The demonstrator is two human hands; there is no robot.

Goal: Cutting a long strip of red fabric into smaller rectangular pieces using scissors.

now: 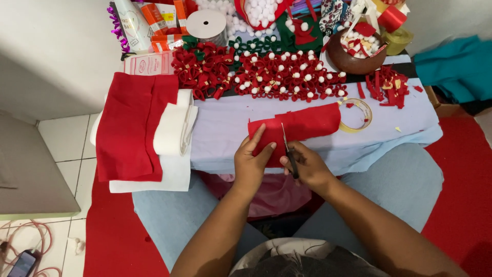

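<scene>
We've got a low table (389,128) draped in a pale lavender-blue cloth, pushed up against a plain white wall (46,46). Floor's white tile (66,138) on the left, with a red mat (110,231) spread under the table and showing again on the right side. There's a grey-brown flat panel with a green edge (31,174) lying on the tiles at far left. Light is even and soft, no hard shadows anywhere.
</scene>
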